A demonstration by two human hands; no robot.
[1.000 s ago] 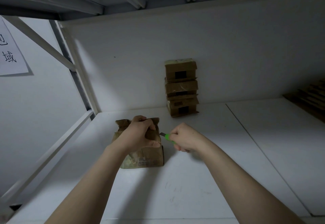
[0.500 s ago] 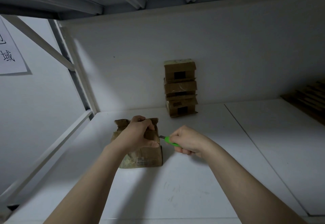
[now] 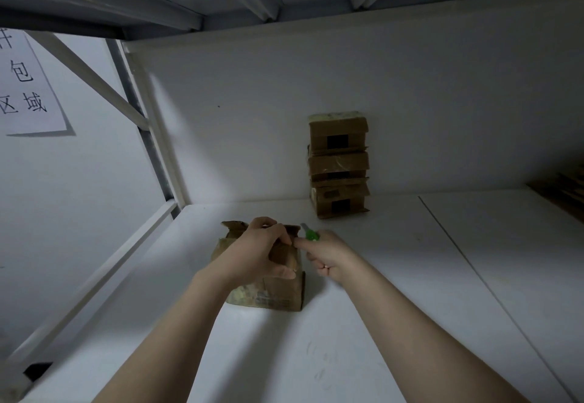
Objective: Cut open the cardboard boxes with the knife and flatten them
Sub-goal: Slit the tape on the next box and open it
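Gripping the top of a small, worn cardboard box (image 3: 271, 295), the left hand (image 3: 257, 252) comes in from the near side. Its fingers (image 3: 278, 235) curl over the raised top flaps and its thumb lies along the box's right face. The box stands upright on the white shelf (image 3: 363, 323), towards the left and a little in front of the back wall.

The right hand (image 3: 330, 257) sits just beside the box's right side. Its fingers (image 3: 320, 265) are curled tight round the green handle of a utility knife (image 3: 311, 235). The short grey blade sticks out above the fist, pointing up and away, close to the box's upper right corner. I cannot tell whether the blade touches the cardboard. The two hands nearly meet at that corner.

Further back, three more cardboard boxes (image 3: 338, 165) are stacked one on another against the wall, well apart from the hands. At the far right edge lies some brown flat cardboard (image 3: 565, 192), only partly in view. A paper sign (image 3: 30, 86) with printed characters hangs on the left wall beyond the rack's frame.
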